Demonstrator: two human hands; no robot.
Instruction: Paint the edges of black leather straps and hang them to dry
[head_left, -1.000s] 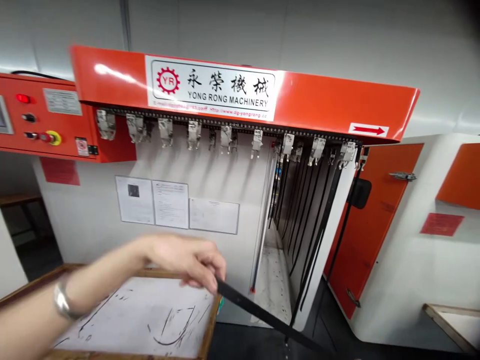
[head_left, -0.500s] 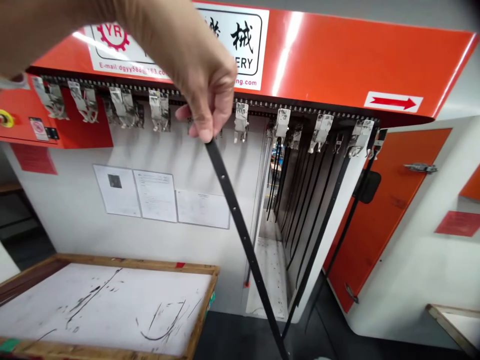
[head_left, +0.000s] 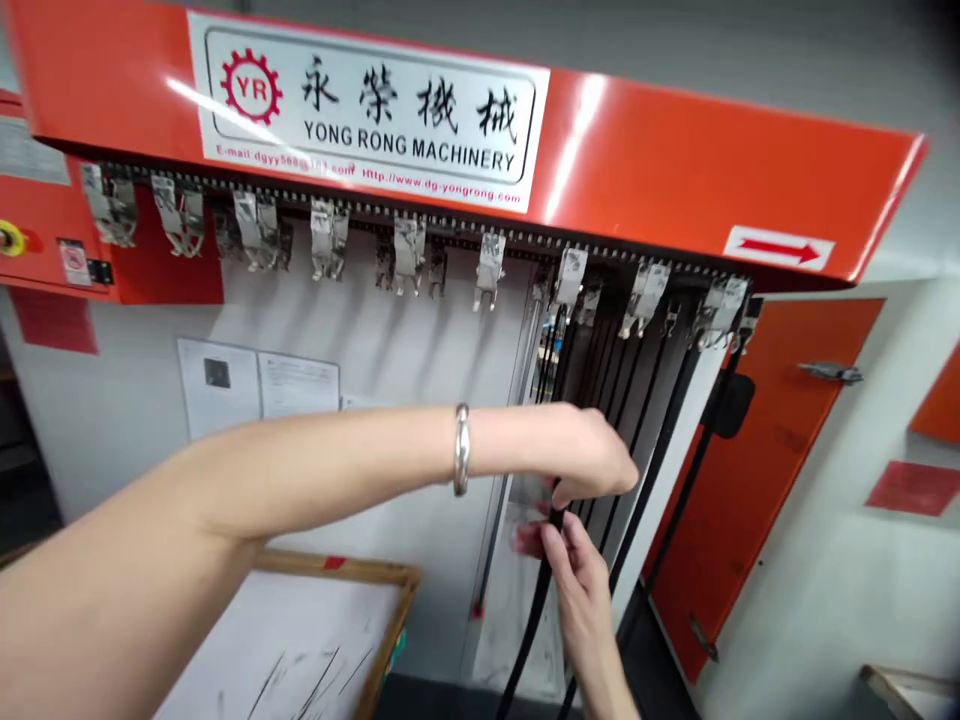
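My left hand (head_left: 589,450), bent at the wrist with a silver bangle on the arm, pinches a black belt strap (head_left: 531,630). Just below it my right hand (head_left: 581,575) has its thumb and fingers closed around the same strap, which hangs downward in front of the machine's opening. Both hands' far fingertips are partly hidden or blurred. Above the hands a metal clip (head_left: 571,280) hangs from the chain, with a dark strap below it. More metal clips, such as this clip (head_left: 491,270), line the chain to the left.
The orange machine housing (head_left: 660,170) spans the top. Several black straps hang inside the opening, right of my hands. A wood-framed white board (head_left: 322,620) lies at lower left. An orange door (head_left: 780,470) with a latch (head_left: 831,373) stands to the right.
My left hand has come down from before the sign to the opening, and the strap has lowered with it. My right hand has entered from below and taken hold of the strap.
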